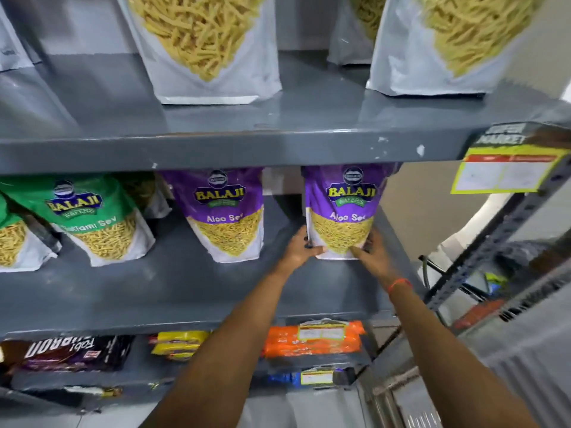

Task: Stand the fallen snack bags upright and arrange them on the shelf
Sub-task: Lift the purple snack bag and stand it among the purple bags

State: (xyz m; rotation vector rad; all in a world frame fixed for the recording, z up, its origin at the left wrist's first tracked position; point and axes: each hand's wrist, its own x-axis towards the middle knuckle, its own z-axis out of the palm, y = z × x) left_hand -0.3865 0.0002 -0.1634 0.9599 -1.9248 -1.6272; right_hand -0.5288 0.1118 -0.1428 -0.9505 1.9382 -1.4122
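On the shelf (185, 282), both hands hold purple bag (341, 211)

Setting: a grocery shop aisle. Grey metal shelving (216, 149) in tiers fills the frame. Branded snack bags stand in rows: purple Aloo Sev bags (227, 211), green sev bags (89, 211) at mid left, white pouches (207, 47) along the top. A yellow price tag (506, 173) headed "Super Market" hangs at right. Packaged biscuits (312, 338) lie at bottom centre.
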